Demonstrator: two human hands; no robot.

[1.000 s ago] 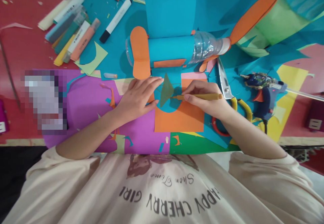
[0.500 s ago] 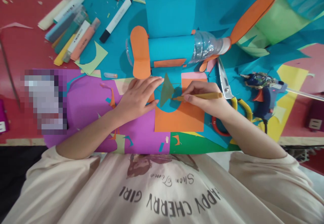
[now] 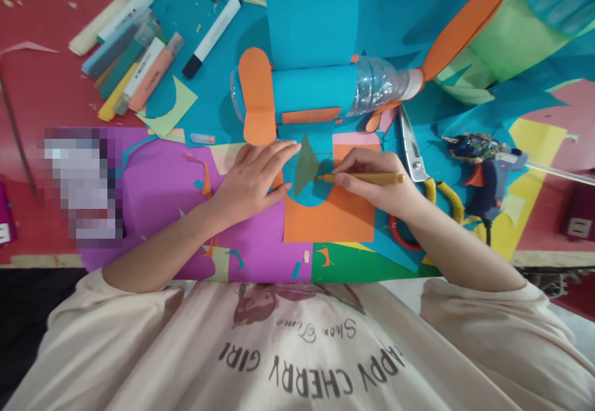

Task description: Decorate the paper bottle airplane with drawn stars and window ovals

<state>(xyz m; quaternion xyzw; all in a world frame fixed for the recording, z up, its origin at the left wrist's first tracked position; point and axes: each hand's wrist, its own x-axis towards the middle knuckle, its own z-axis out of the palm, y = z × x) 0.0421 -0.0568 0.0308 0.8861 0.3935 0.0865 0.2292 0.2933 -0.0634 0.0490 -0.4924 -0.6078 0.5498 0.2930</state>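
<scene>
My right hand (image 3: pixel 372 178) pinches a mustard-yellow marker (image 3: pixel 379 178), its tip touching the edge of an olive-coloured patch (image 3: pixel 305 166) on a blue paper piece (image 3: pixel 311 197) with a rounded end. My left hand (image 3: pixel 258 172) lies with fingers stretched out, its fingertips on the left side of that blue paper. An orange sheet (image 3: pixel 330 228) lies under the blue end. Just beyond stands a plastic bottle (image 3: pixel 379 85) wrapped in blue paper, with a wide blue wing (image 3: pixel 312 14), an orange tail strip (image 3: pixel 258 95) and an orange propeller blade (image 3: pixel 467 26) by its cap.
Several markers (image 3: pixel 127 57) lie at the upper left, with a black-capped marker (image 3: pixel 212 36) beside them. Scissors (image 3: pixel 413 150) and a glue gun (image 3: pixel 490 175) lie to the right. Paper scraps (image 3: pixel 204 175) dot the purple sheet (image 3: pixel 162 181). A blurred-out object (image 3: pixel 86 185) sits at far left.
The marker in my right hand has shifted very slightly, its back end a little lower and further left. My left hand stays in place.
</scene>
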